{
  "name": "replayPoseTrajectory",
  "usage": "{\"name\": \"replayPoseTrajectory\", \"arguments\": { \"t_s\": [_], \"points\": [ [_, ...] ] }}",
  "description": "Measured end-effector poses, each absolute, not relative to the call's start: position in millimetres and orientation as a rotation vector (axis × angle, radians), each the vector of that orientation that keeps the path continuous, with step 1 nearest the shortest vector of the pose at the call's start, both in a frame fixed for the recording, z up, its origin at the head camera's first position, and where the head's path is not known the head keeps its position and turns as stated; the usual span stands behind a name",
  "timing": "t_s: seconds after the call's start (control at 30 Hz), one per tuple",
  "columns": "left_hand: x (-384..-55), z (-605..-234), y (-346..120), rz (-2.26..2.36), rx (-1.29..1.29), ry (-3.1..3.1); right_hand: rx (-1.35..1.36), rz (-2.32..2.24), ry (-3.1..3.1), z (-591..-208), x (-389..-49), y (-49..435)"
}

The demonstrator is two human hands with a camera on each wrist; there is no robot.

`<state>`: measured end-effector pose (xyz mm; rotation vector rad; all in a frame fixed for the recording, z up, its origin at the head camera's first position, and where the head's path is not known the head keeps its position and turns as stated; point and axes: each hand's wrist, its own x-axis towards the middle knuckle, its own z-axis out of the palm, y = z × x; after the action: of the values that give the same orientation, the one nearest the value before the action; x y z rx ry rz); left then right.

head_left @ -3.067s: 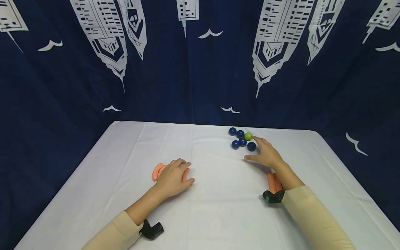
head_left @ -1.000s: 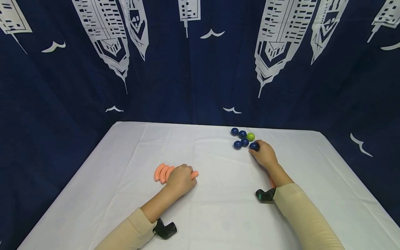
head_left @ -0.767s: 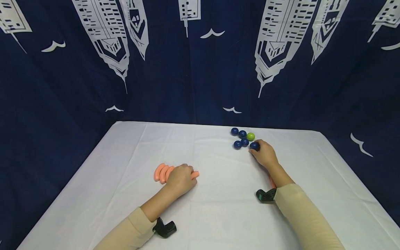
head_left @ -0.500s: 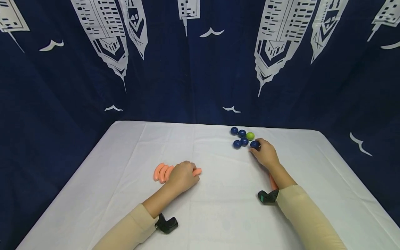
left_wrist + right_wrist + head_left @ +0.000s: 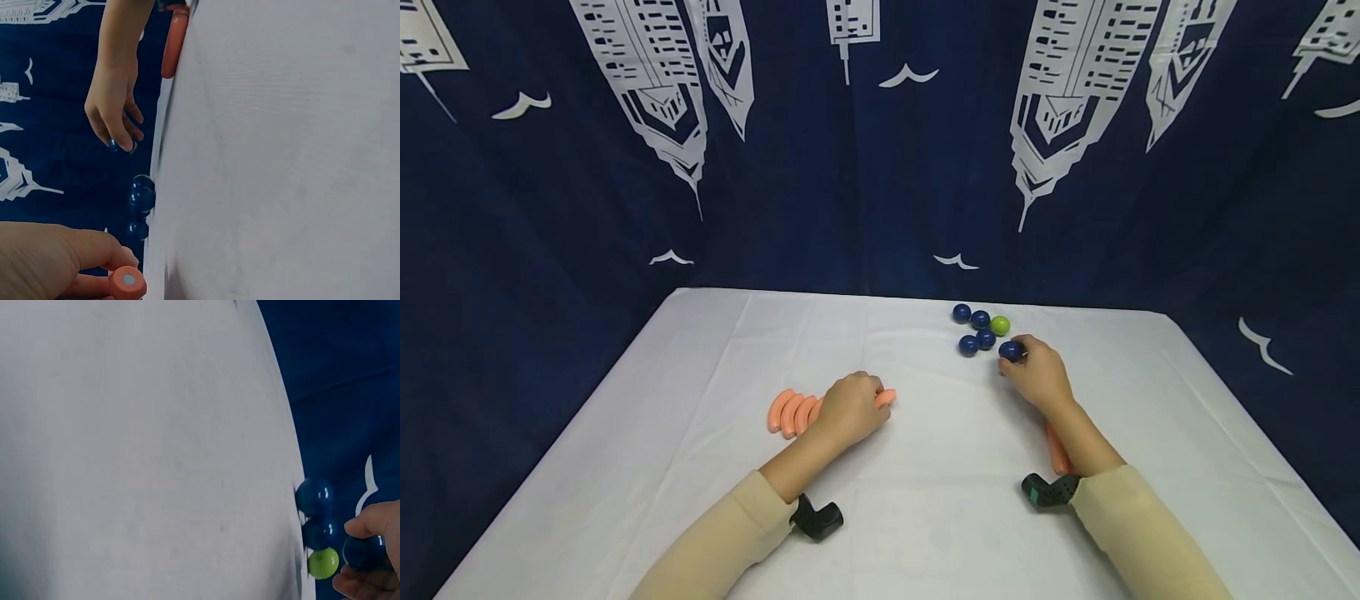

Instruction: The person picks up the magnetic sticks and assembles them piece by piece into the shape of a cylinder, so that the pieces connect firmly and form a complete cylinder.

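Observation:
In the head view my left hand pinches a curved orange rod, whose free end points right. The left wrist view shows a grey disc in the rod's end. Several matching curved rods lie side by side just left of that hand, partly hidden by it. My right hand holds a dark blue ball between thumb and fingers. Beside it sit several other blue balls and a green ball. In the right wrist view the held ball is apart from the others.
Straight orange rods lie under my right wrist, partly hidden. A white cloth covers the table, and a dark blue printed curtain hangs behind its far edge. Black wrist devices project from both sleeves.
Both hands, open earlier, have closed, the left on a curved rod, the right on a blue ball. The left hand then carried its rod right and away from me. The right hand hardly moved since.

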<state>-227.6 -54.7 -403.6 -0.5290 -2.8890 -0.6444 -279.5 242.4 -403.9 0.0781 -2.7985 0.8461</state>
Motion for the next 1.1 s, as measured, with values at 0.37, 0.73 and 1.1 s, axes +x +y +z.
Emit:
{"name": "replayPoseTrajectory", "arguments": {
  "t_s": [0.37, 0.73, 1.1],
  "points": [
    [-237.2, -405.9, -42.0, -0.675, -0.516, -2.891, 0.178, 0.869, -2.756, -405.6, -258.5, 227.5],
    [-248.6, -402.8, -30.4, -0.66, -0.521, -2.893, 0.217, 0.936, -2.726, -410.8, -253.3, 212.6],
    [-258.5, -402.9, -13.8, -0.734, -0.437, -2.888, 0.229, 1.072, -2.685, -417.8, -256.4, 194.7]
  ]
}}
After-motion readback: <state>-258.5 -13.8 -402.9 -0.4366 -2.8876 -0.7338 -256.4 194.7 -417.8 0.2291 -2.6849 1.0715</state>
